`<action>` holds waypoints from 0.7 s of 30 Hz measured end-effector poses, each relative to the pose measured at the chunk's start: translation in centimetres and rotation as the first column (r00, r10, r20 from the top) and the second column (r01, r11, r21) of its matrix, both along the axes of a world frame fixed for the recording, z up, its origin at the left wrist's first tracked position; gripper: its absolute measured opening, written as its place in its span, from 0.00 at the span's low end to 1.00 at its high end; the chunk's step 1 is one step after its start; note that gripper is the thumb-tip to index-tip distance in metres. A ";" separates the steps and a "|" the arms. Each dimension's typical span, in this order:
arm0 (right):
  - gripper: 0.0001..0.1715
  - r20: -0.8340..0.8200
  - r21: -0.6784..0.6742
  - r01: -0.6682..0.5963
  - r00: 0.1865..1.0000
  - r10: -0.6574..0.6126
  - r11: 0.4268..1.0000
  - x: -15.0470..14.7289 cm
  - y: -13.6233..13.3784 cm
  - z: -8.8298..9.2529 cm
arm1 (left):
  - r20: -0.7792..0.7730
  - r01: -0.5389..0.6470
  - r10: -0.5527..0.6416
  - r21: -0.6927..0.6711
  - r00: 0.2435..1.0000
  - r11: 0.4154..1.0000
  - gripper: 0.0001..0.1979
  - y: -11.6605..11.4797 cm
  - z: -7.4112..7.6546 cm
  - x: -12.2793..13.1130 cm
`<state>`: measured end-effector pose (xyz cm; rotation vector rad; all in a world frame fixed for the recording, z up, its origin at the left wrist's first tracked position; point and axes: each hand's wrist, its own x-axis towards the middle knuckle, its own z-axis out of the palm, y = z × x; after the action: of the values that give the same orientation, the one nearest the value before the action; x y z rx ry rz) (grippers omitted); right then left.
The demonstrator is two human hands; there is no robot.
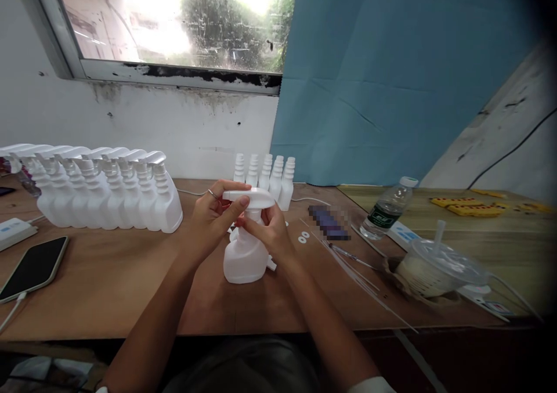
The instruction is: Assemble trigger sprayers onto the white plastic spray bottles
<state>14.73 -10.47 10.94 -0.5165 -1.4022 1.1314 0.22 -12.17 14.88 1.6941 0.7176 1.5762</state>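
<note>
A white plastic spray bottle [244, 259] stands on the wooden table [130, 300] in front of me. My left hand [211, 219] is closed on the white trigger head [250, 196] at the bottle's top, thumb and fingers pinching it. My right hand [270, 230] is wrapped round the neck just below the head. A ring shows on a finger of my left hand.
A row of several finished spray bottles [100, 193] stands at the left. Several headless bottles [265, 175] stand behind my hands. A phone [35, 267] on a cable lies at the left, with white washers [302, 237], thin tubes [357, 271], a water bottle [387, 208] and a lidded cup [435, 268] at the right.
</note>
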 end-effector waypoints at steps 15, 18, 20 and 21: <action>0.21 -0.063 0.030 0.045 0.997 -0.043 0.999 -0.7 -0.5 -0.2 | -0.011 0.001 -0.002 -0.040 1.000 0.999 0.11 0.0 0.1 -0.3; 0.22 -0.046 0.023 0.035 0.998 -0.034 0.999 -0.5 -0.4 -0.1 | -0.009 0.037 -0.038 -0.048 0.999 0.998 0.11 0.0 0.2 -0.4; 0.19 -0.006 0.035 -0.051 0.999 0.052 0.998 -0.5 -0.4 -0.1 | -0.007 0.060 -0.061 -0.048 0.998 0.997 0.10 0.0 0.2 -0.5; 0.19 0.010 0.024 -0.065 0.998 0.065 0.998 -0.5 -0.4 0.0 | -0.012 0.063 -0.064 -0.048 0.998 0.997 0.10 0.0 0.1 -0.5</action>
<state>14.25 -10.86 10.89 -0.4618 -1.4477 1.1642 -0.30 -12.19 15.01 1.6780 0.6959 1.4946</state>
